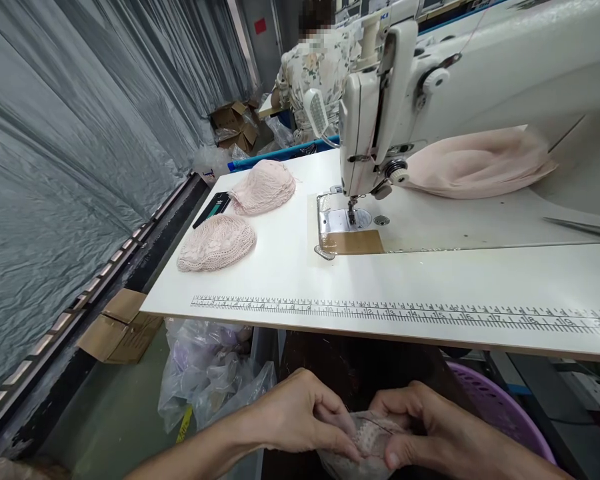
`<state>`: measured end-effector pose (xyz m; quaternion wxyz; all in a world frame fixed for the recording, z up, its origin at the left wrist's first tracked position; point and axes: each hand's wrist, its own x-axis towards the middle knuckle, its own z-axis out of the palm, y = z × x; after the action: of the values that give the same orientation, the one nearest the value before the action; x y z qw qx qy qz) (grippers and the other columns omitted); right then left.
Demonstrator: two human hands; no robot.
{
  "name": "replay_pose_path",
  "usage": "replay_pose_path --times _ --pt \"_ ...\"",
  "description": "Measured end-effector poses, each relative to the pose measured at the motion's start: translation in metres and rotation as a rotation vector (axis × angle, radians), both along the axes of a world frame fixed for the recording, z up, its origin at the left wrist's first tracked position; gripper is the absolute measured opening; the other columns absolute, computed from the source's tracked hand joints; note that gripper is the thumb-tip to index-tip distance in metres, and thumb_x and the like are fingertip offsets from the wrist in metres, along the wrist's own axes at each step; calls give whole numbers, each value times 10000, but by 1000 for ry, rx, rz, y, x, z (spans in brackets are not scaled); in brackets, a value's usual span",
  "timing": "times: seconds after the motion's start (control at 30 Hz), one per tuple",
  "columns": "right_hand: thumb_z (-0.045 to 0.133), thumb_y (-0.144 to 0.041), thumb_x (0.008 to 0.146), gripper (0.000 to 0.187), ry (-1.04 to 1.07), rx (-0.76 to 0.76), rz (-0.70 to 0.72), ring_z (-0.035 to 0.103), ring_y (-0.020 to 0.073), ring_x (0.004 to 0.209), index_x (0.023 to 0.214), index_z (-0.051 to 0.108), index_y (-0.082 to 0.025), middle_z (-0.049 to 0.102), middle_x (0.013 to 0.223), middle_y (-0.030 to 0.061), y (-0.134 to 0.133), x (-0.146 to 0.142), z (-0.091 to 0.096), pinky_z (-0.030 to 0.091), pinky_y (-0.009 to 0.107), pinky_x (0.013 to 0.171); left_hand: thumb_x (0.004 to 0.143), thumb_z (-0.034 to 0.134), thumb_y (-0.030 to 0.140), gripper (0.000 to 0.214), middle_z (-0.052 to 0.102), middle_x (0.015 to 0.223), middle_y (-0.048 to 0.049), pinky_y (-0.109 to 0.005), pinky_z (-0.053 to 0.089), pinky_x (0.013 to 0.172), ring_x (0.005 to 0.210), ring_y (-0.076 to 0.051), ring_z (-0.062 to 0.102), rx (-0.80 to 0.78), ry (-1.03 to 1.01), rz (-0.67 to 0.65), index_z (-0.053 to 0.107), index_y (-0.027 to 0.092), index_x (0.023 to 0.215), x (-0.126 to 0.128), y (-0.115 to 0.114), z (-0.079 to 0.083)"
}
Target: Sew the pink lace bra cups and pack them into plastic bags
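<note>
Below the table's front edge, my left hand (305, 417) pinches one side of a sheer, pale lace fabric piece (367, 447). From the other side my right hand (420, 427) grips the same piece, with the thumb on top of it. Its lower part runs out of the frame. Two pale pink lace cups, a nearer one (217, 242) and a farther one (264, 187), lie on the left of the sewing table (280, 267). A white sewing machine (363, 133) stands beyond my hands, its presser foot (352, 212) over the metal plate.
Smooth pink cup pieces (480, 163) lie under the machine arm, near dark scissors (580, 228). A printed ruler (405, 313) runs along the table front. Plastic bags (205, 373) and a purple basket (505, 413) sit below. Another person (315, 73) sits beyond.
</note>
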<state>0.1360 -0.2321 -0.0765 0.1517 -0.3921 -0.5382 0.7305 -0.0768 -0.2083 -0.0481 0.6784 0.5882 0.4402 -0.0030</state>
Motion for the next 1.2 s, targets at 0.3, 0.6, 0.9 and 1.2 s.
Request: replay_pose_path --times 0.3,0.6,0.9,1.2 --pt "737 -415 651 305 99 -43 37 330 71 525 624 640 -127 425 526 -55 6 4 2 214 210 487 670 747 399 337 699 711 -62 -166 426 582 610 -122 594 -61 -58 -69 741 125 867 1 7 4" --pt "737 -404 673 290 120 -90 10 405 87 557 681 697 -116 536 574 -13 11 12 -5 272 215 532 692 734 338 247 694 687 -36 -163 465 625 611 -100 607 -84 -60 -44 739 131 828 0 19 3" --pt "710 -392 712 245 145 -123 -7 454 92 575 670 703 -150 558 596 -15 12 21 -11 336 210 565 572 803 430 394 682 700 -1 -178 492 685 666 -109 623 -190 -138 -72 735 162 853 -5 18 -1" --pt "705 -441 706 268 82 -163 -25 491 112 601 692 717 -174 597 622 -1 10 32 -19 354 225 578 692 699 522 397 695 771 -17 -168 486 710 721 -102 632 -176 -193 -71 733 171 875 -10 15 -13"
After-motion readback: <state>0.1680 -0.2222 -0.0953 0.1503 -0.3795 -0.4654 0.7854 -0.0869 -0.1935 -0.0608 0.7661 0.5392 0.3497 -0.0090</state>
